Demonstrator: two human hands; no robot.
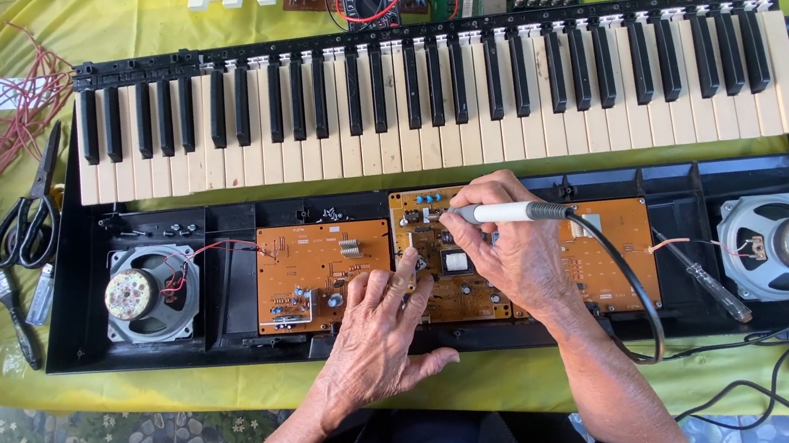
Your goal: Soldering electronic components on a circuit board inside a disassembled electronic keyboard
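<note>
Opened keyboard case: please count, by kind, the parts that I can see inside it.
Inside the opened keyboard case, near the right hand's soldering iron:
Round speakers: 2
Orange circuit boards: 2
Key rows: 1
Total: 5

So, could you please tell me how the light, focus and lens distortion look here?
Head view: even daylight, soft shadows beneath the right hand and left hand; sharp throughout, from soldering iron to circuit board; the keyboard bows, showing wide-angle distortion; no strong glare.
</note>
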